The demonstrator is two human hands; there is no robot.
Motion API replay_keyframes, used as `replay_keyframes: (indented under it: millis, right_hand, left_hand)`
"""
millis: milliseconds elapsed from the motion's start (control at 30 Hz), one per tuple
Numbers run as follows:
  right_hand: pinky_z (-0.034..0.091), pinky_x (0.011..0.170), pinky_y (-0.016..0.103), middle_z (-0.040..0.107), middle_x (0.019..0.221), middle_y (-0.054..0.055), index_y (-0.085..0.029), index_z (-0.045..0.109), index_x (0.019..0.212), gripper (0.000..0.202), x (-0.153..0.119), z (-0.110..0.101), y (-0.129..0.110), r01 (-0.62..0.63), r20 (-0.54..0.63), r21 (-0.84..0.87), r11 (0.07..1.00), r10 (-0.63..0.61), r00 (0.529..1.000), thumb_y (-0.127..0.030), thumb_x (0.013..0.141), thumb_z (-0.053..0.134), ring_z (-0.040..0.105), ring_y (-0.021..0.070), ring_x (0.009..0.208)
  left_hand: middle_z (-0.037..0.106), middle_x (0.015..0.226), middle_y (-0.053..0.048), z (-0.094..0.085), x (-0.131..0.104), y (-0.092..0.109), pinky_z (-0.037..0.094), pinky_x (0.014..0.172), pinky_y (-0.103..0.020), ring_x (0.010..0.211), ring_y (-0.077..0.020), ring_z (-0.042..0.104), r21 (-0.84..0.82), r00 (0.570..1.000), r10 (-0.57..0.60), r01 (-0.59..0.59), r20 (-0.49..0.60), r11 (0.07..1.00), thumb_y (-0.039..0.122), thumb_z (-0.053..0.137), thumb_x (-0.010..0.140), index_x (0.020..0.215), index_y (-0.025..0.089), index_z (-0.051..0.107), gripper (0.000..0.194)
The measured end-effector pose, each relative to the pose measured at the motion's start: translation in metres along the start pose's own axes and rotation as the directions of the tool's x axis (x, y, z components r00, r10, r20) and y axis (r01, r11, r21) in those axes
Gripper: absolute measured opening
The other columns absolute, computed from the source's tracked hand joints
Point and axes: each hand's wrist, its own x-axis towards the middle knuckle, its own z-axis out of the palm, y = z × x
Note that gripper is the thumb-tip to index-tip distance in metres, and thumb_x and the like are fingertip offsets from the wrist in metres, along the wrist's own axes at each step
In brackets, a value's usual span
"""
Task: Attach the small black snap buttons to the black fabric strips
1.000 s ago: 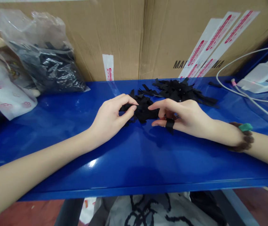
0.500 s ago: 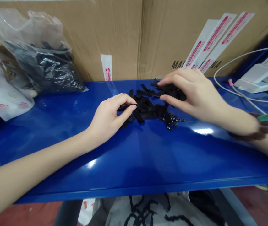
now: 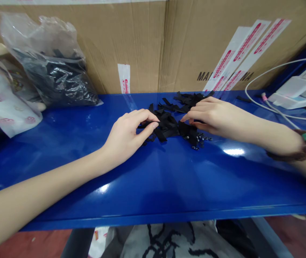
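A loose pile of black fabric strips [image 3: 166, 123] lies on the blue table [image 3: 153, 179], with small shiny black pieces [image 3: 196, 139] at its front right. At the pile's left side, my left hand [image 3: 131, 132] has thumb and index finger pinched together; what is between the fingertips is too small to name. My right hand [image 3: 212, 114] reaches over the right part of the pile. Its fingers are bent downward, with the fingertips touching the black pieces and partly hidden.
A clear plastic bag of black pieces [image 3: 61, 79] stands at the back left, beside a white printed bag [image 3: 4, 104]. Behind the table rises a cardboard box [image 3: 139, 39] with tape strips. A white cable [image 3: 249, 80] and white power strip [image 3: 290, 93] lie at the right.
My right hand has moved down and nearer to the front right of the pile, uncovering strips at the back. My left hand stays pinched in nearly the same place.
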Motion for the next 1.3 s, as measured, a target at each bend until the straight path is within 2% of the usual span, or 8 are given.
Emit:
replay_keyframes:
  millis: [167,300,567,667,767,900,1100,1300]
  right_hand:
    - [0.046,0.084,0.039,0.068,0.099,0.006,-0.02,0.061,0.113,0.026,0.001,-0.013,-0.004,-0.023,-0.024,0.07,0.997,0.025,0.999,-0.017,0.091,0.049,0.062,0.0198,0.09]
    - [0.049,0.081,0.034,0.069,0.107,0.007,-0.019,0.06,0.118,0.033,0.001,-0.014,-0.004,-0.045,0.106,0.131,0.99,0.031,0.994,-0.011,0.087,0.051,0.064,0.0192,0.092]
    - [0.047,0.073,0.033,0.067,0.086,0.004,-0.02,0.061,0.105,0.025,0.001,-0.009,-0.004,-0.092,0.118,0.127,0.988,0.077,0.99,-0.014,0.083,0.051,0.061,0.0177,0.078]
    - [0.047,0.066,0.029,0.065,0.082,0.001,-0.02,0.058,0.103,0.022,0.008,-0.009,-0.01,-0.204,0.005,0.31,0.929,0.213,0.977,-0.019,0.081,0.055,0.061,0.0155,0.072]
    - [0.048,0.067,0.029,0.065,0.082,0.002,-0.019,0.056,0.099,0.019,0.017,-0.003,-0.017,-0.284,-0.233,0.459,0.842,0.423,0.876,-0.022,0.08,0.059,0.061,0.016,0.073]
    - [0.044,0.086,0.041,0.064,0.111,0.009,-0.019,0.056,0.113,0.027,0.015,-0.002,-0.016,-0.288,-0.181,0.159,0.944,0.315,0.932,-0.024,0.087,0.054,0.059,0.0262,0.103]
    - [0.042,0.072,0.032,0.063,0.085,0.001,-0.022,0.062,0.091,0.016,0.002,-0.027,-0.018,-0.186,-0.003,0.199,0.962,0.19,0.982,-0.03,0.094,0.049,0.059,0.0169,0.078]
    - [0.037,0.07,0.034,0.062,0.085,0.003,-0.02,0.064,0.088,0.018,0.005,-0.017,-0.033,-0.171,0.046,0.101,0.98,0.167,0.985,-0.03,0.094,0.051,0.058,0.0185,0.075]
  left_hand:
    - [0.069,0.087,-0.001,0.0,0.0,-0.001,0.043,0.071,-0.027,0.082,-0.0141,0.062,0.004,1.0,0.011,-0.011,-0.006,1.0,0.025,0.054,0.091,0.09,0.018,0.063,0.012]
    - [0.068,0.087,0.0,-0.001,-0.001,-0.001,0.042,0.073,-0.028,0.083,-0.014,0.061,0.001,1.0,0.011,-0.011,-0.007,1.0,0.024,0.054,0.091,0.09,0.018,0.063,0.012]
    - [0.067,0.084,0.001,-0.002,-0.002,-0.002,0.042,0.072,-0.028,0.082,-0.0139,0.059,-0.008,1.0,0.019,-0.02,-0.005,1.0,0.024,0.054,0.091,0.09,0.018,0.063,0.011]
    - [0.068,0.086,0.001,-0.004,-0.002,-0.003,0.042,0.074,-0.028,0.082,-0.0136,0.059,-0.017,0.999,0.013,-0.014,-0.032,1.0,0.024,0.055,0.092,0.09,0.017,0.063,0.011]
    - [0.068,0.087,0.001,-0.007,-0.002,-0.003,0.042,0.075,-0.026,0.082,-0.0123,0.06,-0.053,0.998,0.004,-0.007,-0.069,0.999,0.022,0.056,0.091,0.089,0.016,0.064,0.01]
    - [0.067,0.084,0.002,-0.011,-0.001,-0.004,0.042,0.073,-0.024,0.079,-0.0103,0.059,-0.087,0.995,-0.013,0.005,-0.095,0.996,0.019,0.058,0.09,0.089,0.016,0.064,0.007]
    - [0.066,0.083,0.003,-0.013,0.003,-0.01,0.041,0.074,-0.026,0.077,-0.0103,0.058,-0.112,0.998,-0.038,0.032,-0.053,0.993,0.017,0.059,0.089,0.089,0.017,0.064,0.005]
    - [0.066,0.082,0.004,-0.013,0.005,-0.016,0.038,0.07,-0.028,0.074,-0.0103,0.055,-0.109,0.999,0.024,-0.021,0.024,0.994,0.014,0.059,0.089,0.092,0.02,0.064,0.008]
